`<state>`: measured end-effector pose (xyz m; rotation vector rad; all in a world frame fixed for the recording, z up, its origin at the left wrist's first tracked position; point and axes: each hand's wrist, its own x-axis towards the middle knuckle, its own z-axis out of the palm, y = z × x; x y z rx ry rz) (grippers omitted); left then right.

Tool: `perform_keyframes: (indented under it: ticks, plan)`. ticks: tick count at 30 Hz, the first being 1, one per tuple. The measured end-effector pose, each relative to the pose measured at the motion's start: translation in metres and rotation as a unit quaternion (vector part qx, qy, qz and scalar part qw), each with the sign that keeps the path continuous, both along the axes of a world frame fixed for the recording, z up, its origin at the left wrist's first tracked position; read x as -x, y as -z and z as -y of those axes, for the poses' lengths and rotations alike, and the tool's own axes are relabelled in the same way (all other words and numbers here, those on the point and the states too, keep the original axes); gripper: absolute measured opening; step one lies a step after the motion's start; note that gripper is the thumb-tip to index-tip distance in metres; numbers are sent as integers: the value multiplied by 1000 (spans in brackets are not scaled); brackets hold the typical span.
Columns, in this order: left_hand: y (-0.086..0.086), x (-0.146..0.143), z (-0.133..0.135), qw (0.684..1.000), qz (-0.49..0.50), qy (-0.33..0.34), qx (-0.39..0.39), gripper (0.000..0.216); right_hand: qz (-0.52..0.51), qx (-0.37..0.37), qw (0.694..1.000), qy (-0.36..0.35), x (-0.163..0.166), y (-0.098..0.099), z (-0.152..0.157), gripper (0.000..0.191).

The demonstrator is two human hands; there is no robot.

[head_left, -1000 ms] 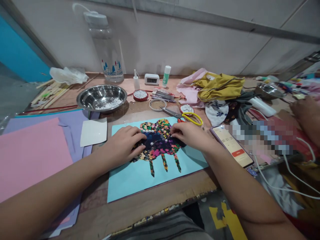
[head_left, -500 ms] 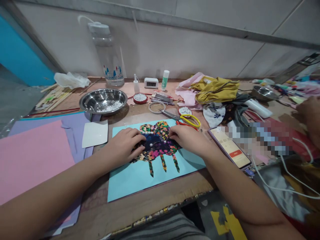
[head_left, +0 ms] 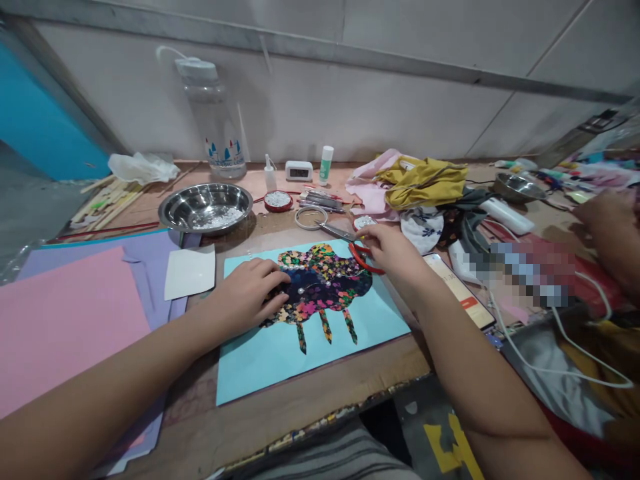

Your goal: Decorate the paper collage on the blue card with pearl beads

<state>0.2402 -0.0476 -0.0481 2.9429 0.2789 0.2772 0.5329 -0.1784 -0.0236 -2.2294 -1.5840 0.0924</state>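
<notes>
My left hand [head_left: 255, 290] lies on the left part of a dark floral cut-out [head_left: 325, 283] with fingers stretched out. The cut-out sits on a light blue sheet [head_left: 265, 370] and carries a line of small pearl beads and several strips below. My right hand [head_left: 393, 250] is at a small dish of white beads [head_left: 366, 221], fingertips bent together at its near edge. What they pinch, if anything, is too small to make out. Scissors [head_left: 337, 232] lie under this hand; it covers much of their handles, and a red loop shows.
Behind stand a steel bowl [head_left: 173, 207] with white bits, a water bottle [head_left: 210, 120], a glue stick [head_left: 326, 167] and a small clock [head_left: 299, 171]. Coloured paper [head_left: 65, 320] lies left. A phone [head_left: 463, 293], cloth [head_left: 425, 183] and cables are right, where another person's hand [head_left: 607, 220] shows.
My right hand has left the cut-out and moved right and up to the bead dish, over the scissors' handles. My left hand stays in place.
</notes>
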Motion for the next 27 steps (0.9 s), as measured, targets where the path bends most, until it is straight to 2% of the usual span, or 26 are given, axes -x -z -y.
perform_keyframes:
  ticks: [4,11,14,18,22,24,27]
  plan:
    - [1,1,0,1000,-2,-1,5,31,60,49,996,-46,-21,6,2,43]
    - [1,1,0,1000,-5,1,1,30,48,91,994,-45,-22,7,4,61]
    - [1,1,0,1000,-1,-2,1,30,41,80,995,-48,-21,6,4,66]
    - [0,0,2,1000,4,-5,10,29,-11,4,998,-56,-16,1,3,60]
    - [-15,3,0,998,9,-46,50,26,-12,-63,994,-93,3,-7,4,56]
    - [-28,7,-3,992,56,-100,55,26,15,-68,991,-112,17,-10,5,56]
    - [-45,13,-11,975,165,-151,8,29,57,-61,988,-133,38,-11,8,56]
